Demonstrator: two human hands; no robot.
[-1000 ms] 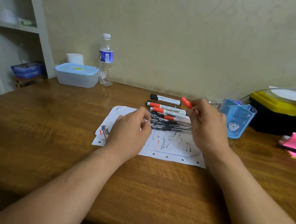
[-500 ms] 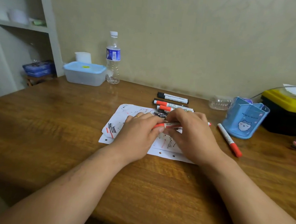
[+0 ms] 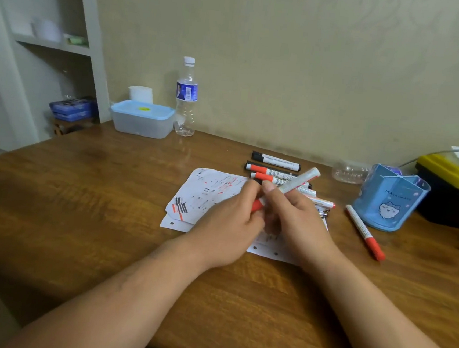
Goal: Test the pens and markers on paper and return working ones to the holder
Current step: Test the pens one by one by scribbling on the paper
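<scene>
At far left, a white shelf unit stands beside the wooden table, with blue boxes stacked low in it. Along the wall edge of the table: a lidded plastic container, a white cup behind it, and an upright water bottle just beside it.

Centre: scribbled paper, marked in red and black, lies flat on the table. The left hand is above it, fingers curled round the red cap of a whiteboard marker. The right hand pinches the same marker's white barrel between thumb and fingers. The marker is held off the paper, tilted up and to the right. Whether the cap is seated or partly off cannot be told.

Behind the hands, a pile of markers lies at the paper's far edge, a black-capped marker furthest back.

Right of the hands, a red-capped marker lies alone on the table, near the blue pen holder; no pens show above the holder's rim. A crushed clear bottle lies behind the holder, and a yellow-and-black case sits at far right
</scene>
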